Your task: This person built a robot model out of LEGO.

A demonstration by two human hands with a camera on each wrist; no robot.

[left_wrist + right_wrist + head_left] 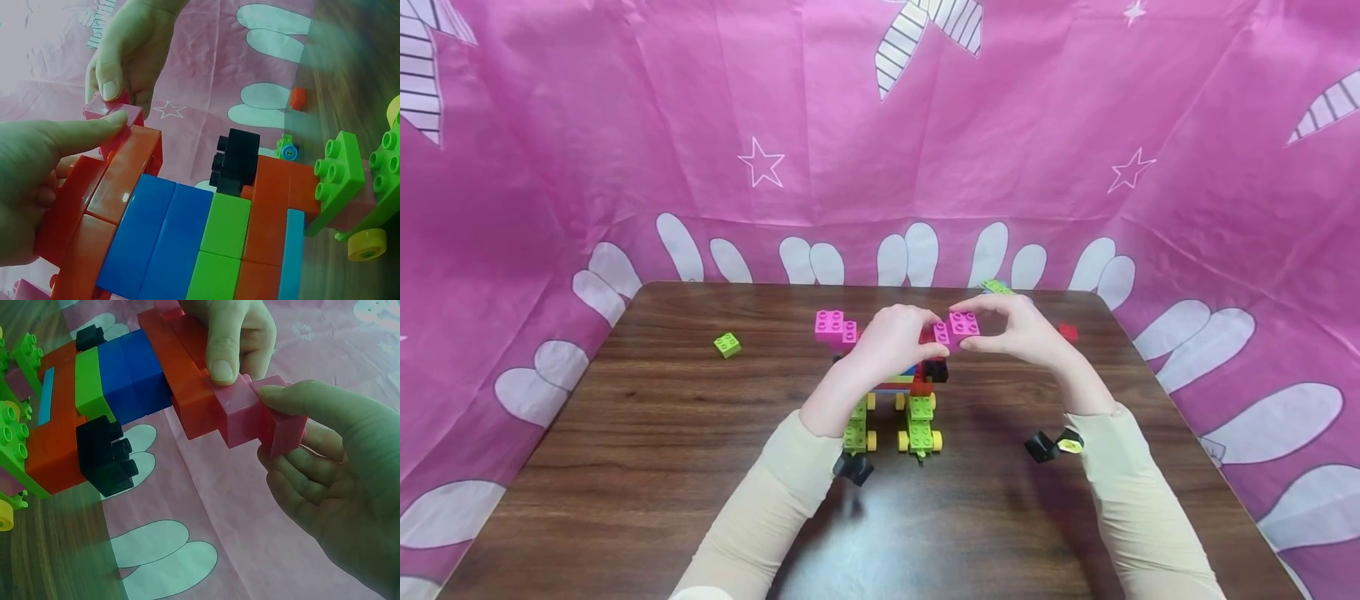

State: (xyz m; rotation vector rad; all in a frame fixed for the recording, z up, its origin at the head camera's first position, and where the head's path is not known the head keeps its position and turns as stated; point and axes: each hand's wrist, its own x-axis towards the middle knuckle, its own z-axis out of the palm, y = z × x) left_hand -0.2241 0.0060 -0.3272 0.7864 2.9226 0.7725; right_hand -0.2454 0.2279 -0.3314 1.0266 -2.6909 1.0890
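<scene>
A tall toy-brick model stands on the table, with stacked red bricks [134, 169], blue bricks [128, 375] and light-green bricks [225, 225] in its body. Its base has green wheeled pieces [921, 425] with yellow wheels. At the model's upper right, my right hand [1018, 333] pinches an outer pink brick [284, 431] between thumb and fingers. That brick meets an inner pink brick [234, 412] fixed beside the red ones. My left hand [895, 337] grips the model's top, its thumb against the inner pink brick. More pink bricks [830, 325] stick out on the left side.
A loose green brick [727, 345] lies at the left. Black pieces [1042, 447] and a yellow-topped piece [1070, 442] sit by my right sleeve. Farther back are a red brick [1068, 332] and a green piece [997, 287]. Black bricks [103, 456] jut from the model's side.
</scene>
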